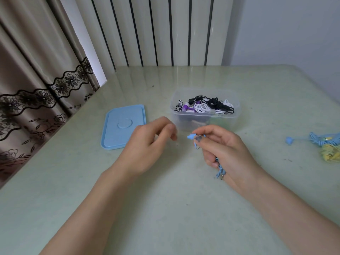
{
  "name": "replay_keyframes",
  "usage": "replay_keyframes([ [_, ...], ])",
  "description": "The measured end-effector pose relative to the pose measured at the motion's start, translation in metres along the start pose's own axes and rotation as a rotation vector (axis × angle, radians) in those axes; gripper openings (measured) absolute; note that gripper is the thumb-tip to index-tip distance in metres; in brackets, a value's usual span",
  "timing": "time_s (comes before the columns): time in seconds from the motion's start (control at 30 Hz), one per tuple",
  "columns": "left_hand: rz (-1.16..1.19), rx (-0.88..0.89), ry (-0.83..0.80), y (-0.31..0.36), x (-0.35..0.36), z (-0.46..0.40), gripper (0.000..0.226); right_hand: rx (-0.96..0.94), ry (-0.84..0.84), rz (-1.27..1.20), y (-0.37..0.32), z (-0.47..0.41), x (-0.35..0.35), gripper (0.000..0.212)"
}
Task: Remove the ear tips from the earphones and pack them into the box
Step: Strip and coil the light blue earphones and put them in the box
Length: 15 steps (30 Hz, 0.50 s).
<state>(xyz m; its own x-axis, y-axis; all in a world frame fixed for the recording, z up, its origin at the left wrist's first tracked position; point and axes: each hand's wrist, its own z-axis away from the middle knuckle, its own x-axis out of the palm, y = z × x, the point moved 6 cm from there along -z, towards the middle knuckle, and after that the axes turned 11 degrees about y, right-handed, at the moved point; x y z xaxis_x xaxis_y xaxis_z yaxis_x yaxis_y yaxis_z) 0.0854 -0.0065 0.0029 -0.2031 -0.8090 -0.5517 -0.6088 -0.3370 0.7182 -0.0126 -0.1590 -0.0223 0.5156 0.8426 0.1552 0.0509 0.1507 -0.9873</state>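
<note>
Over a glossy pale-green table (165, 208), the right hand (226, 153) pinches a blue earphone (191, 136) between thumb and forefinger, its cord and plug trailing from the curled fingers. The left hand (149, 142) hovers just beside it, fingers curled; whether they hold anything cannot be told. Behind, a clear plastic box (204, 105) holds tangled earphones, its flat blue lid (123, 126) lying to the left.

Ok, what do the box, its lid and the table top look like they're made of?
Box: clear, slightly frosted plastic, probably; the earphones inside show through its walls.
Lid: opaque light-blue plastic, smooth matte, with a moulded rim and round boss.
Table top: pale green, glossy, reflecting the radiator; glass or polished stone, I can't tell which.
</note>
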Motion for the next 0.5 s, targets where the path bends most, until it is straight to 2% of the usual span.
replay_keyframes([
  [0.07, -0.119, -0.018, 0.071, -0.018, -0.016, -0.004, 0.015, 0.013, 0.007, -0.011, 0.000, -0.001, -0.001, 0.009],
  [0.17, -0.310, -0.052, 0.047, -0.039, -0.026, -0.003, 0.019, 0.039, 0.012, -0.025, 0.001, -0.002, -0.002, 0.009],
  [0.27, -0.328, -0.082, 0.004, -0.042, -0.024, 0.000, 0.021, 0.057, 0.022, -0.028, 0.001, -0.003, -0.003, 0.009],
  [0.5, -0.335, 0.042, -0.055, -0.025, -0.009, 0.003, 0.021, 0.066, 0.036, -0.034, 0.003, -0.004, -0.004, 0.009],
])
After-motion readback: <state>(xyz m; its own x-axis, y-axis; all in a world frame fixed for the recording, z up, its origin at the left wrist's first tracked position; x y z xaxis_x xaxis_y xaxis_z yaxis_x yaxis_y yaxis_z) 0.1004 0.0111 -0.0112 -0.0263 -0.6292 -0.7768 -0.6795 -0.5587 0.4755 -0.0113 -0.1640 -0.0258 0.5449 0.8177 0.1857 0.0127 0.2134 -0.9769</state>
